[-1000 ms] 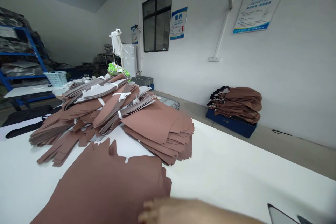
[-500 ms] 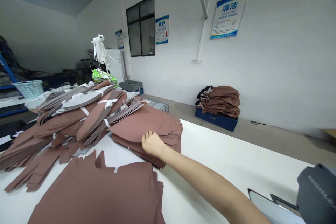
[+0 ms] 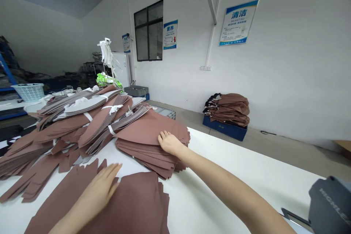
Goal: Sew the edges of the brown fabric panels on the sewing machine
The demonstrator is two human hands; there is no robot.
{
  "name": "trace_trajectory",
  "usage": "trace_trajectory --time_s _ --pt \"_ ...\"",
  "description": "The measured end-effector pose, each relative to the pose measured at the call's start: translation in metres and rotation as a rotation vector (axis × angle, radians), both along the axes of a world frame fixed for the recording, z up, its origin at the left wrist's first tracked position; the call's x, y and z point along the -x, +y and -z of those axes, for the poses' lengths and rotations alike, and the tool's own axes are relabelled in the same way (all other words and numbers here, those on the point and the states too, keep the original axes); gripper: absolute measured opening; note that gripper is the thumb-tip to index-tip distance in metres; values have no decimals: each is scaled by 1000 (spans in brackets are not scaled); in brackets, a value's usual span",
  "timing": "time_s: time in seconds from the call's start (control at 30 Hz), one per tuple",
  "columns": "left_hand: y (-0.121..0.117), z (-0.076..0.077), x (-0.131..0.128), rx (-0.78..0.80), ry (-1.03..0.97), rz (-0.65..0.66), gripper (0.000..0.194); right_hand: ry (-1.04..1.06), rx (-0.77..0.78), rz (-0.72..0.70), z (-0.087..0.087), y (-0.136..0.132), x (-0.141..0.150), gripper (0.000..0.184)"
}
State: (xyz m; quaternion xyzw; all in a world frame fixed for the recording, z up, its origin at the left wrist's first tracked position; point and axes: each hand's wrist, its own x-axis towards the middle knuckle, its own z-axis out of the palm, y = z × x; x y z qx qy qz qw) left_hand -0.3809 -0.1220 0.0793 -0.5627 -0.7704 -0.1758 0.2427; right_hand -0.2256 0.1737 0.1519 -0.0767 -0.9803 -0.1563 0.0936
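Note:
My right hand [image 3: 172,144] rests on the front edge of a fanned stack of brown cut fabric pieces [image 3: 145,126]. Its fingers are slightly bent and apart on the top piece; the thumb is mostly hidden. My left hand [image 3: 100,184], a little blurred, hovers with stretched fingers over a second stack of brown fabric pieces [image 3: 134,203], holding nothing. This nearer stack has notched edges at its far side.
Bundles of brown and grey pieces [image 3: 102,124] tied with white strips pile up on the left of the white table [image 3: 219,175]. A dark grey device [image 3: 330,201] stands at the right. Beyond, a blue crate [image 3: 225,127] holds folded brown cloth [image 3: 233,106].
My left hand has come into view over the near stack. My right hand has shifted right along the far stack, whose top piece lies lower and whose layers show more fanned.

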Motion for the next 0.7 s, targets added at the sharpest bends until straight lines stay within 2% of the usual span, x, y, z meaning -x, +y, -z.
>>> trace_trajectory --time_s 0.13,0.27,0.37,0.47,0.6,0.7 --pt "87 -26 25 64 -168 -23 49 -51 101 17 -14 18 3 20" --pt "142 -45 40 71 -218 -42 58 -39 199 85 -31 35 12 24" --pt "167 -55 46 75 -193 -29 59 -9 264 130 -35 42 17 26" --pt "183 -63 45 95 -173 -26 49 12 320 158 -36 47 19 27" --pt "195 -74 36 117 -161 -43 31 35 353 179 -37 47 18 26" --pt "197 -84 29 113 -138 -77 28 69 333 178 -38 39 13 25"
